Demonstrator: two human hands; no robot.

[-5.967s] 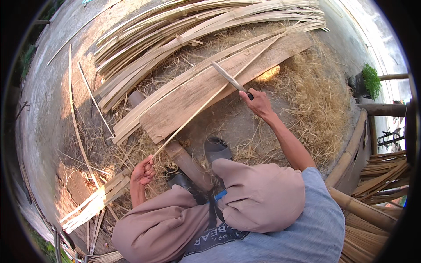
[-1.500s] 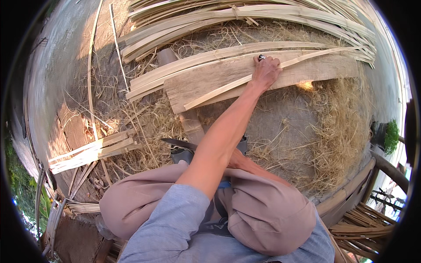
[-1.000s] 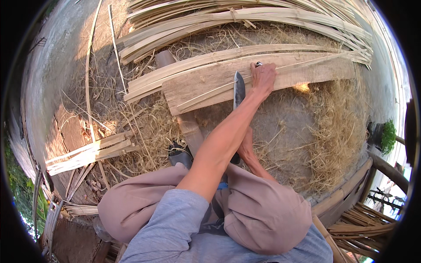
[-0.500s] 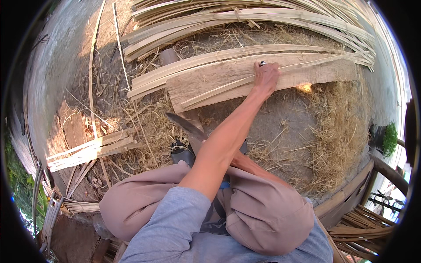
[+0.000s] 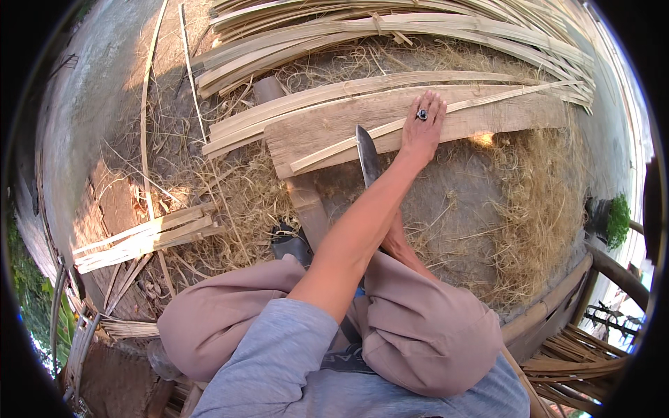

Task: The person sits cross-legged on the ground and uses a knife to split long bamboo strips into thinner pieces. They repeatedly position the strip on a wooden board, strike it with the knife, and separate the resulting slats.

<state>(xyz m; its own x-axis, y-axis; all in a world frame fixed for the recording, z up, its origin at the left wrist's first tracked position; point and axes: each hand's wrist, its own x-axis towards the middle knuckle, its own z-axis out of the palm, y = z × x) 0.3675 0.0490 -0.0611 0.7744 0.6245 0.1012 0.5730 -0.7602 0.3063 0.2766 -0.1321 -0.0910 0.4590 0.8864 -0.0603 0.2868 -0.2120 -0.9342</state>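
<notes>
My left hand (image 5: 423,129), with a dark-stoned ring, lies with its fingers stretched out over a thin bamboo strip (image 5: 334,152). The strip runs slantwise across a broad wooden plank (image 5: 306,136). Below, my right hand (image 5: 395,235) is mostly covered by my left forearm, which crosses over it. A large knife (image 5: 366,157) comes up from that hand, its handle hidden. The dark blade points away from me, its tip overlapping the plank and the strip in view; whether it touches them I cannot tell. Pale bamboo slats (image 5: 240,125) lie along the plank's far edge.
A big bundle of split bamboo (image 5: 446,24) lies at the far side. Curly shavings (image 5: 533,209) cover ground at the right and around the plank. Short slats (image 5: 146,240) lie at left. A wooden beam (image 5: 306,202) reaches under the plank. A bamboo rail (image 5: 550,299) stands at right.
The knife has swung up and to the right, from beside the beam to over the plank's near edge. My left hand has gone from curled to flat, fingers stretched out.
</notes>
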